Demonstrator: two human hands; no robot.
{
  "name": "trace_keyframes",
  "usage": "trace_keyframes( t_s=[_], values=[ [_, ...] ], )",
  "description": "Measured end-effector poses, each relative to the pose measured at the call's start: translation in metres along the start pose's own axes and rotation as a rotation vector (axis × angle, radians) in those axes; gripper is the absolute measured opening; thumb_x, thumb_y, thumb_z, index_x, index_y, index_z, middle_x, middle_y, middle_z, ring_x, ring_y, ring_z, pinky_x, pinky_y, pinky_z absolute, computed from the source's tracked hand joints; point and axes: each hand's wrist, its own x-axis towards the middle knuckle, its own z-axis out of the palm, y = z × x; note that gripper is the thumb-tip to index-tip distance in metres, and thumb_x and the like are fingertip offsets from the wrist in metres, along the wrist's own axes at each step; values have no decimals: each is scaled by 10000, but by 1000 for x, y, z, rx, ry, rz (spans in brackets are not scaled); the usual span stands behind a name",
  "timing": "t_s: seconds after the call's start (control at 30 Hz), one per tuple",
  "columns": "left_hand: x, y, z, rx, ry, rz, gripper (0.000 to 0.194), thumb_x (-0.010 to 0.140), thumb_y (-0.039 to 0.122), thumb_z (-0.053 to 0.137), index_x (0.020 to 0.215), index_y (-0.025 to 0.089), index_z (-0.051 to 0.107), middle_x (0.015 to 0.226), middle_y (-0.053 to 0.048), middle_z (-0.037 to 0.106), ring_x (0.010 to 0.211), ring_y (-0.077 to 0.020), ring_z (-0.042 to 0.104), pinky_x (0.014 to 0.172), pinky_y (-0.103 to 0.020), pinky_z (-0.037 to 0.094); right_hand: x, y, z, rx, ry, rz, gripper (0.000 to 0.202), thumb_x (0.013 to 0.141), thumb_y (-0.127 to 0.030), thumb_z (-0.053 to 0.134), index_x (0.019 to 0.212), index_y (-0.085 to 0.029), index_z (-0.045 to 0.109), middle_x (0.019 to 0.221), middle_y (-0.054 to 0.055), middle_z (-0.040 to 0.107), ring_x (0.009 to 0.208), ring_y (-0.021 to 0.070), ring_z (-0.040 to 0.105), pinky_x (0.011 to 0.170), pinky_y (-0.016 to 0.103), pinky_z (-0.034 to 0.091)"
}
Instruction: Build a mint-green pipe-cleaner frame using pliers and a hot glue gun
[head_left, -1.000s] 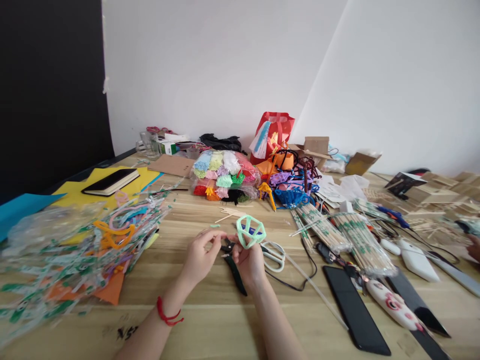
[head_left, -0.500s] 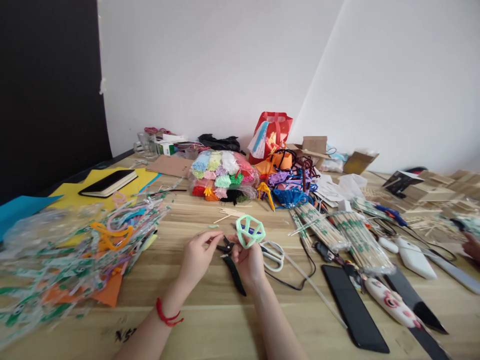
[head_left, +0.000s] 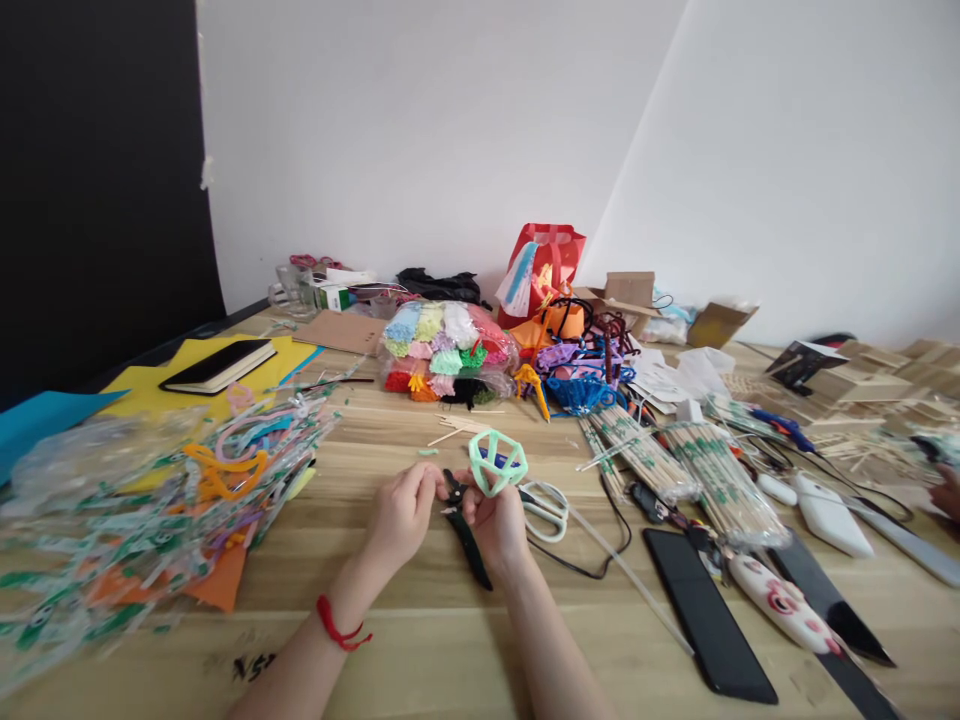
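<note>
A mint-green open frame (head_left: 478,480), which looks bent from pipe cleaners, rises from my right hand (head_left: 496,528), whose fingers are closed on its lower part. To the left, my left hand (head_left: 405,512) has thumb and fingertips pinched together; anything between them is too small to make out. Dark-handled pruning shears (head_left: 469,550) lie on the table between and below both hands. Just beyond my right wrist rest scissors with white handles (head_left: 546,512). Behind the frame shows a dark blue item (head_left: 499,459), partly covered.
Plastic strips and wrappers (head_left: 255,470) heap up at left beside a black notebook (head_left: 217,366). A bag of coloured pipe cleaners (head_left: 446,352) stands ahead. On the right lie bundled wooden sticks (head_left: 720,480) and a black phone (head_left: 709,615). Another person's hand (head_left: 946,492) shows at the right edge.
My left hand has turned and shifted slightly right, its fingers curling in more. The green frame has moved a little left with my right hand.
</note>
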Motion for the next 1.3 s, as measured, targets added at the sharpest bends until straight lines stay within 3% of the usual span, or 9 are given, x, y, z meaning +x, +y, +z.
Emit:
trace_keyframes(
  t_s=[0.13, 0.23, 0.37, 0.47, 0.63, 0.93, 1.3],
  values=[
    [-1, 1, -1, 58, 0, -24, 400, 934, 280, 292, 595, 211, 493, 548, 8, 624, 537, -137, 583, 586, -248, 407, -1, 0, 1, -6, -4, 0, 188, 669, -309, 648, 733, -143, 586, 650, 44, 699, 323, 67, 464, 274, 166, 311],
    [0, 1, -1, 74, 22, -1, 385, 928, 283, 348, 597, 203, 529, 525, 8, 618, 523, -132, 583, 577, -242, 408, 0, 0, 0, -11, 2, 5, 199, 672, -320, 647, 732, -136, 599, 659, 55, 704, 325, 66, 467, 277, 166, 315],
    [2, 2, 0, 35, 69, 101, 200, 894, 275, 465, 832, 190, 635, 766, -28, 695, 710, -141, 635, 642, -225, 455, 1, 1, -1, -8, 1, 4, 196, 672, -320, 659, 722, -137, 613, 664, 49, 706, 332, 63, 470, 282, 165, 327],
    [3, 1, 2, -8, 102, 131, 152, 873, 267, 510, 873, 190, 642, 846, -39, 685, 784, -147, 634, 664, -223, 478, 1, 1, -2, 1, -4, 3, 190, 677, -318, 655, 711, -135, 620, 661, 43, 702, 338, 62, 474, 283, 163, 327],
    [3, -2, 3, -121, 133, 27, 133, 856, 272, 528, 863, 193, 635, 849, -40, 685, 765, -155, 637, 671, -238, 493, 1, 1, -3, -8, -3, -6, 175, 702, -304, 629, 713, -129, 619, 662, 49, 698, 333, 61, 471, 284, 165, 324],
    [6, -2, 3, -371, 56, -214, 190, 859, 268, 465, 868, 180, 633, 790, -51, 709, 686, -163, 647, 675, -255, 500, 0, 0, 0, -12, 1, -6, 183, 670, -308, 642, 716, -135, 606, 650, 52, 699, 327, 66, 470, 275, 165, 315],
    [6, -3, 6, -478, -19, -246, 262, 882, 294, 426, 1047, 162, 581, 862, -68, 708, 773, -180, 656, 741, -296, 503, 2, 0, -1, -12, -21, -7, 172, 686, -300, 635, 698, -129, 637, 659, 56, 703, 325, 63, 468, 275, 158, 311]
  ],
)
